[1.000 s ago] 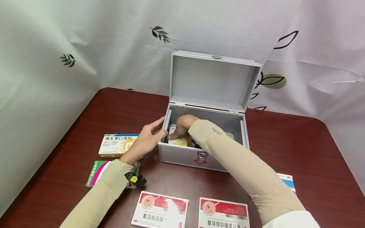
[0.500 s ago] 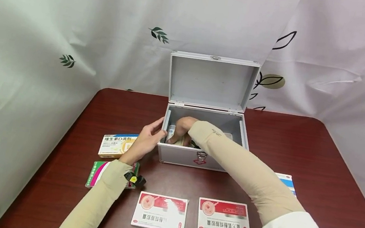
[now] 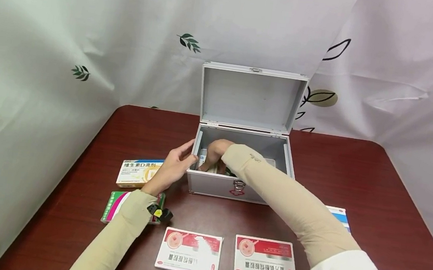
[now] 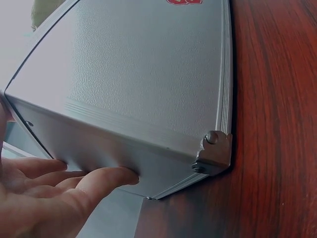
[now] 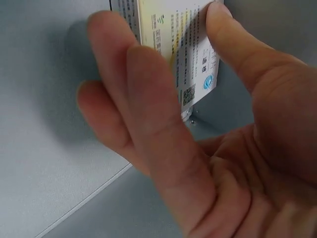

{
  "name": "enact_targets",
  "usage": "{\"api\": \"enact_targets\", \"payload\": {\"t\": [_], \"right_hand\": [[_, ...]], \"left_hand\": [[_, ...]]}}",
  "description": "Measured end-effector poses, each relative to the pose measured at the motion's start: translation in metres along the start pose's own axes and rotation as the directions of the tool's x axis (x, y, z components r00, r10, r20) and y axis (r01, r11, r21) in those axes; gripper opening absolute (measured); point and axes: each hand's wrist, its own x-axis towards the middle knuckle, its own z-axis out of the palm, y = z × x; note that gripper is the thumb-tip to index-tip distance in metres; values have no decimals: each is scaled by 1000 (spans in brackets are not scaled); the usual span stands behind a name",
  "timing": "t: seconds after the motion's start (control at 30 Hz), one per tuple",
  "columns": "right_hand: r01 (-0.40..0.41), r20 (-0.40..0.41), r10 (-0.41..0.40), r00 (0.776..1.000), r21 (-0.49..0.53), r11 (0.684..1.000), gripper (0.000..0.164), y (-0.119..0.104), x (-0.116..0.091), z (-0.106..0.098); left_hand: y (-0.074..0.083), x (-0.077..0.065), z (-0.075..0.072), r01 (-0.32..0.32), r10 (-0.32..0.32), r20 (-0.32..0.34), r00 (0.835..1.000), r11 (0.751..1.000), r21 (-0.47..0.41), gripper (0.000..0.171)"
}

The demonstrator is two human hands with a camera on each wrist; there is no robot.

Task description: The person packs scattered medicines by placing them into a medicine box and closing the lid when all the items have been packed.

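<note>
An aluminium medicine case (image 3: 210,184) stands with its lid up. My left hand (image 3: 174,164) grips its left wall, thumb over the rim; in the left wrist view its fingers (image 4: 106,183) press the outer side. My right hand (image 3: 216,153) reaches down inside, at the left end. There it holds a white and yellow medicine box (image 5: 185,54) by its edges, the thumb (image 5: 237,42) against one side. Several fingers extend across the view in front of that box. Its lower part and the far fingertips are partly hidden.
Left of the case lie a vitamin D drops box (image 3: 137,174) and a green and white box (image 3: 112,205), partly under my left arm. Two red and white capsule boxes (image 3: 188,253) lie in front. A blue and white box (image 3: 339,215) shows behind my right arm.
The medicine box in my right hand has sunk and turned inside the case, so its yellow face no longer shows in the head view. My left hand stays on the wall.
</note>
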Motion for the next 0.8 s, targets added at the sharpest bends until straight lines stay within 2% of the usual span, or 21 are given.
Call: {"api": "enact_targets", "payload": {"t": [0.13,0.2,0.3,0.37,0.43,0.47,0.57,0.67,0.8], "right_hand": [[-8,-69,6,998,-37,999,65,4,-6,-3],[-5,-86,4,996,-11,1000,76,8,-11,-4],[-2,-107,14,994,113,994,90,19,-23,-9],[6,-103,16,995,205,979,95,29,-32,-14],[31,-106,-5,994,241,970,91,41,-42,-20],[54,-112,-30,993,211,976,81,48,-48,-24],[132,-139,-114,984,135,982,65,67,-72,-30],[219,-230,-199,953,67,973,56,87,-101,-30],[321,-392,-276,878,52,946,59,115,-129,-19]], "left_hand": [[1,1,0,-9,9,2,1000,1000,2,55],[1,0,0,0,0,5,1000,1000,4,55],[1,-1,-1,8,-8,0,1000,1000,18,56],[1,-1,-1,9,-9,-9,1000,1000,30,56],[8,-4,0,14,-14,-7,1000,999,30,56],[8,-4,0,9,-9,-5,1000,1000,29,56],[8,-4,1,15,-15,0,1000,999,30,56],[1,-1,0,18,-18,-2,1000,999,36,56],[1,-1,-1,32,-32,3,999,999,27,57]]}}
